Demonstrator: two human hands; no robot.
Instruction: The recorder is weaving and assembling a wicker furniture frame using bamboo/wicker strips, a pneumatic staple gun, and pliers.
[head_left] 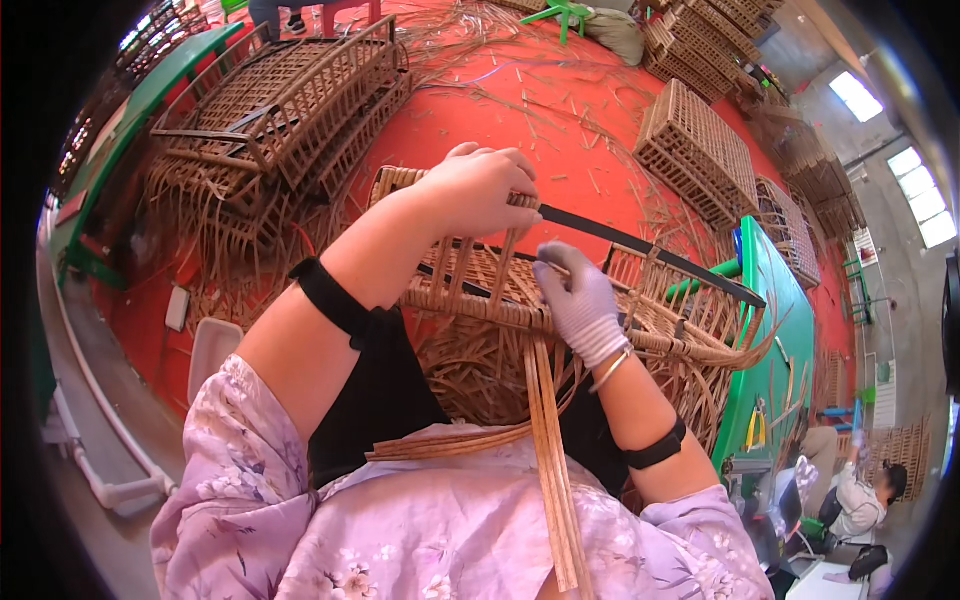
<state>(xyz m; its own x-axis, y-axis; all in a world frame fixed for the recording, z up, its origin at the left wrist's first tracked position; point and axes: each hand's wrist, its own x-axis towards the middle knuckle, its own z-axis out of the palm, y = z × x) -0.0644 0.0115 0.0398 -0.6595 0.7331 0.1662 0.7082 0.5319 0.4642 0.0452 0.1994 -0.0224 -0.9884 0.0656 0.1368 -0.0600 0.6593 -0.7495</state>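
A half-woven wicker basket [478, 300] of brown strips lies across my lap, with a black band [610, 232] along its far rim. My bare left hand [480, 195] is closed over the far left part of the basket, its fingers bent down round the wicker at the rim. In a pale glove, my right hand [585, 310] sits at the near side of the basket, fingers curled in against the weave; what exactly they pinch is hidden. Long loose wicker strips [550, 450] hang from below that hand down over my clothing, and another bundle [450, 441] bends off to the left.
Stacked woven baskets [290, 110] stand at the far left beside a green table [150, 100]. More baskets [697, 150] rest on the red floor [460, 130], which is littered with strip scraps. To my right is a green tabletop [775, 330] with yellow-handled pliers [757, 428]. Another person [858, 500] sits farther right.
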